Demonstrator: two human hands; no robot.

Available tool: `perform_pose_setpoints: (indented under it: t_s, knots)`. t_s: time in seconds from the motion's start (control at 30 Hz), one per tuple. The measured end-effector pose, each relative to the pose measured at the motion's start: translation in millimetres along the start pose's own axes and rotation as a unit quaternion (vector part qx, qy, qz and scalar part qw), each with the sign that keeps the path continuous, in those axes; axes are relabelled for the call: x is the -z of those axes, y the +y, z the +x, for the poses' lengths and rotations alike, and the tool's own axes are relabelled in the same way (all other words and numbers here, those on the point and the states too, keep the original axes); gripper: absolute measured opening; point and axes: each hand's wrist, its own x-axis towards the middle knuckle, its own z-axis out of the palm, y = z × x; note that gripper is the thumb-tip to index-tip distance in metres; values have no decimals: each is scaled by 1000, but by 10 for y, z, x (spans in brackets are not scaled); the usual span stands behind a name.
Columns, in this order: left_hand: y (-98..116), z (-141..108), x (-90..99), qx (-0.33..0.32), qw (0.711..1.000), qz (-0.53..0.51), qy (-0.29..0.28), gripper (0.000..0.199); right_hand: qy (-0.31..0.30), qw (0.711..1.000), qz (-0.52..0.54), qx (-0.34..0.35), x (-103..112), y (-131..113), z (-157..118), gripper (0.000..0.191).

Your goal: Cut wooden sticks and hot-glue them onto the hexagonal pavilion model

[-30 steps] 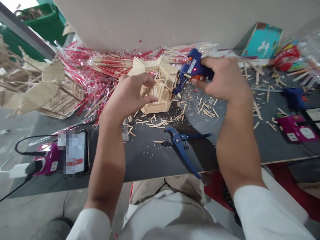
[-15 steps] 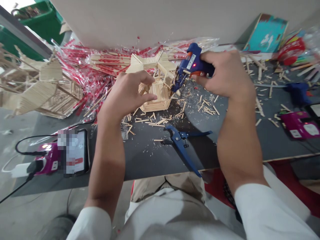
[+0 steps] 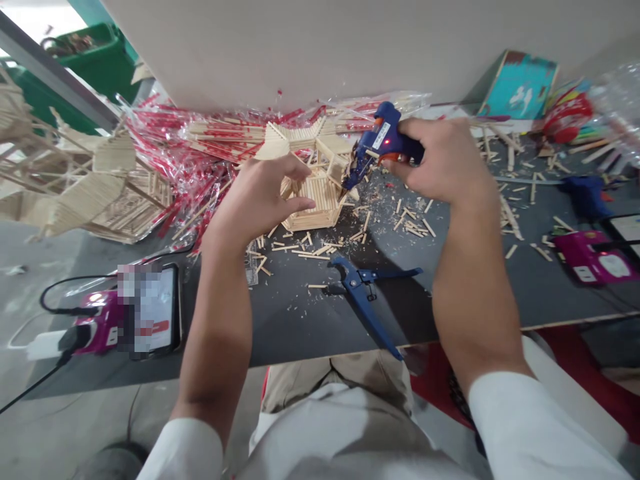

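Note:
A wooden stick model (image 3: 320,193) with a slatted floor and raised panels sits on the dark table. My left hand (image 3: 273,190) is at its left side, thumb and fingers curved apart; whether the fingertips touch the model is unclear, and nothing else shows between them. In my right hand (image 3: 437,160) is a blue glue gun (image 3: 385,137) with a small red light. Its nozzle points down and left, at the right side of the model.
Blue cutters (image 3: 363,293) lie in front among stick offcuts. Red-and-clear wrapped sticks (image 3: 200,143) run along the wall. A larger stick model (image 3: 115,180) stands left, above a phone (image 3: 165,307) and purple power box (image 3: 100,320). Another blue glue gun (image 3: 587,195) lies right.
The whole view has shifted slightly, with the table items appearing a little lower. Both hands hold nearly the same pose around the model, and the glue gun stays in my right hand.

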Motion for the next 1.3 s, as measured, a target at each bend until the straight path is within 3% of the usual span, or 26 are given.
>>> perform_pose_setpoints:
  t_s: [0.53,1.0,1.3]
  knots:
    - [52,-14,27,-7,1000,0,8,34,16,999,-28,-6,-10,10,-1,23]
    - [23,-2,-5,2,999,-39,25,40,-14,999,-8,-48,78,-108,-26,27]
    - [-45,13,-11,-27,990,-129,54,43,-4,1000,-25,-16,100,-108,-32,37]
